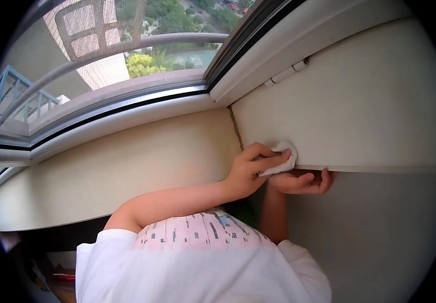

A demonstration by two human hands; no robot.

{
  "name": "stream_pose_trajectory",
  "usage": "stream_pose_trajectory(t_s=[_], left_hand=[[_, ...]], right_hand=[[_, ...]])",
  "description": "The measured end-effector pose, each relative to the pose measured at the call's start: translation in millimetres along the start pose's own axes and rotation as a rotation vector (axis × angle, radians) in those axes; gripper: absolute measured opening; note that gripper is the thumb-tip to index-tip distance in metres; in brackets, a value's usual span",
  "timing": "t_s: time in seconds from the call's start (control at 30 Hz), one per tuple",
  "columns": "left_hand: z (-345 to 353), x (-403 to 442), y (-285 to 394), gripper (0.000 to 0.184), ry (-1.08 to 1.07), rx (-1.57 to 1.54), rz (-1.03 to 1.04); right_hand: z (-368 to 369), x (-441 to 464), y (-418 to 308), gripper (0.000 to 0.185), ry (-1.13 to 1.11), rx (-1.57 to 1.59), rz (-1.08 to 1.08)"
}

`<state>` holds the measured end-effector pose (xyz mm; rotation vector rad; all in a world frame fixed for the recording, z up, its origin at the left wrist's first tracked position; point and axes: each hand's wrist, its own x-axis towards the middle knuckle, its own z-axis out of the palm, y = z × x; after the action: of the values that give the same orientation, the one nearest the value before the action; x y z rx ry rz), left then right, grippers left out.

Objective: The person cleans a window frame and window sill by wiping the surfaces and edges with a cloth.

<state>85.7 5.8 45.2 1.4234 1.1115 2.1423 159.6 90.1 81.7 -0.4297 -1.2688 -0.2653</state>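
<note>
My left hand (251,169) pinches a white cloth (284,159) between its thumb and fingers. The cloth is bunched and lies against the cream sill (359,111), near its front edge and the corner seam. Just below and to the right, my right hand (306,183) is palm up under that edge. Its fingers are loosely curled and somewhat apart, with fingertips at the edge and nothing visible in the palm. My left forearm crosses in front of my body.
A window with a mesh screen (172,55) and white frame (127,113) runs along the top left. A second cream sill section (127,161) lies below it. A small white hinge (286,74) sits on the right frame. Dark shelving with objects shows at lower left.
</note>
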Motion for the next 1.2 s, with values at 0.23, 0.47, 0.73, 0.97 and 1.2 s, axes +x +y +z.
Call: stream_pose_trajectory(t_s=[0.23, 0.47, 0.73, 0.97, 1.2], left_hand=[[-2.9, 34.6, -3.3, 0.060, 0.095, 0.030, -0.014], [-5.1, 64.7, -10.4, 0.055, 0.279, 0.091, -0.135], [-7.9, 35.7, 5.0, 0.055, -0.088, 0.130, 0.409], [-3.6, 87.6, -8.5, 0.059, 0.291, 0.057, -0.217], [6.8, 36.4, 20.3, 0.054, 0.025, 0.115, 0.306]], right_hand=[[0.9, 2.9, -2.1, 0.030, 0.002, 0.059, 0.017], [-4.2, 1.9, -2.5, 0.031, -0.076, -0.075, -0.035], [2.0, -3.8, -8.0, 0.038, 0.058, 0.042, 0.118], [-8.6, 2.2, -1.9, 0.037, -0.127, -0.006, -0.041], [-4.8, -6.3, -8.4, 0.039, -0.048, 0.018, 0.063]])
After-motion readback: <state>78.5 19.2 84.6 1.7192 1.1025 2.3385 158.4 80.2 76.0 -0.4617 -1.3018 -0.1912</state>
